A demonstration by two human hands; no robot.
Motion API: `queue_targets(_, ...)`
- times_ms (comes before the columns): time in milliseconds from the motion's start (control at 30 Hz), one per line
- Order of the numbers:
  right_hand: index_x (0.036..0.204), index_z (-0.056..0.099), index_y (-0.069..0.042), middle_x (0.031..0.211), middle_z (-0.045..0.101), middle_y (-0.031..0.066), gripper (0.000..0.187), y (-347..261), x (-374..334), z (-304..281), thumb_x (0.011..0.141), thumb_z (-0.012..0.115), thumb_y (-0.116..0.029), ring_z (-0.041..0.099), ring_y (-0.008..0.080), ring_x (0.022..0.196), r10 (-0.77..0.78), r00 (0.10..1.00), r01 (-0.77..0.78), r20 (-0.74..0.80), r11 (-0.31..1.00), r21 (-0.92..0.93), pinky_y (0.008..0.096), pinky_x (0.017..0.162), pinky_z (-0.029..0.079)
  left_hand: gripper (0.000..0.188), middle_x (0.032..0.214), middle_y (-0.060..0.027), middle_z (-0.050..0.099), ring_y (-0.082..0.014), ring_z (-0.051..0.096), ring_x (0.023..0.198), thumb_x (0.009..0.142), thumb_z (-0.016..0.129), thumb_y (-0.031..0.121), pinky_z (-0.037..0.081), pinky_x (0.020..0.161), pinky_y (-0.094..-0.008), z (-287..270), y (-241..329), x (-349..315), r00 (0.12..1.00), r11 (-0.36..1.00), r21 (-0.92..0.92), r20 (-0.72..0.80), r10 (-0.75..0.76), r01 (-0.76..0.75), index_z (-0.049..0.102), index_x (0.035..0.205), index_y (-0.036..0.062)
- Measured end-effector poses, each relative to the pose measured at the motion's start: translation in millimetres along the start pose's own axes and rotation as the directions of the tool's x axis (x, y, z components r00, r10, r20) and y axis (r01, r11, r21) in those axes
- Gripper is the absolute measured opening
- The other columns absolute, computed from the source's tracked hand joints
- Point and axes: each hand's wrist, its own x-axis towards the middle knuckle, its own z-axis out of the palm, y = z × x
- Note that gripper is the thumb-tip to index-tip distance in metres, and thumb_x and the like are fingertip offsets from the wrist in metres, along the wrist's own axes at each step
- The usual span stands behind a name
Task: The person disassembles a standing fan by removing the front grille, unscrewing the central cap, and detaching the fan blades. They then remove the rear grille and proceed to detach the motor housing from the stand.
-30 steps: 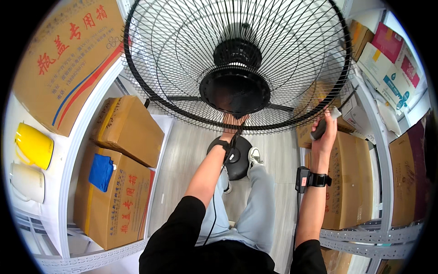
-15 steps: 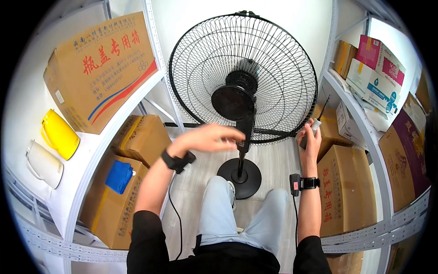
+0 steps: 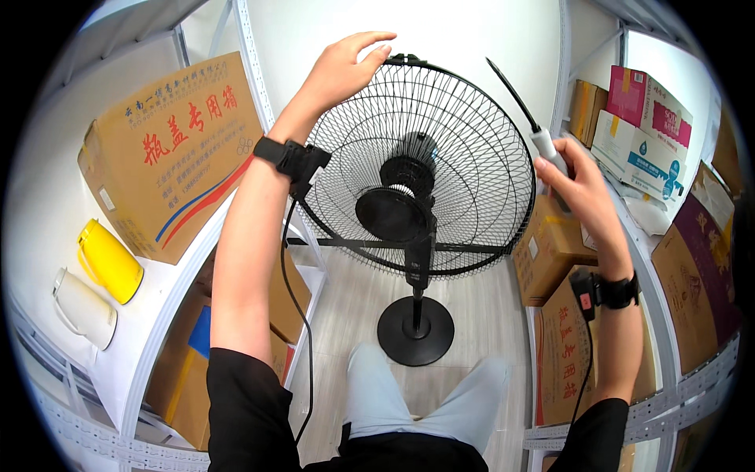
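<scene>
2 hands are raised around the upper part of a black pedestal fan [image 3: 389, 214], which stands upright on its round base [image 3: 415, 340] on the floor, between 2 shelving racks. The right hand [image 3: 582, 185] grasps a screwdriver [image 3: 544, 143] by its handle, the dark shaft slanting up and to the left, its tip apart from the wire guard [image 3: 489, 169]. The left hand [image 3: 342, 75] clenches nothing: its fingers are extended at the top left of the guard's rim, just beside the black clip [image 3: 405, 60]. I cannot tell whether the palm rests on the wires.

To work well here, the left hand should settle firmly on the rim so that the fan head cannot swing, since a tall stand on 1 column is likely to rock when pushed from above. The screwdriver is best kept by its handle, with the shaft clear of the wires and of the left fingers, and the tip lined up before any force goes in.

Compared with the earlier frame, the left hand has risen from in front of the column to the top of the guard; the right hand is higher too, and the screwdriver now leans inward over the fan's right side.
</scene>
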Motion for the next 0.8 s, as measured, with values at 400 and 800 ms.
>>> queue_targets(400, 0.101, 0.061, -0.003, 0.077, 0.060, 0.0004, 0.031, -25.1, 83.9, -13.4, 0.081, 0.066, -0.026, 0.054, 0.0068, 0.072, -0.071, 0.984, 0.091, 0.163, 0.989, -0.116, 0.0217, 0.063, 0.043, 0.029, 0.100, -0.0036, 0.069, -0.0114, 0.061, 0.095, 0.094, 0.058, 0.026, 0.047, 0.087, -0.0256, 24.2, -9.3, 13.1, 0.961, 0.961, -0.202, 0.239, -0.140, 0.191, 0.068, 0.113, 0.0072)
queue_targets(800, 0.107, 0.068, -0.003, 0.078, 0.065, 0.0008, 0.038, -10.9, 110.4, -23.7, 0.082, 0.068, -0.030, 0.055, 0.0047, 0.066, -0.074, 0.989, 0.077, 0.128, 0.997, -0.020, 0.0190, 0.051, 0.036, 0.024, 0.099, -0.0039, 0.069, -0.0093, 0.061, 0.093, 0.091, 0.062, 0.015, 0.047, 0.085, -0.0239, 19.9, -1.1, 18.9, 0.921, 0.902, -0.274, 0.299, -0.249, 0.333, 0.068, 0.110, 0.0010)
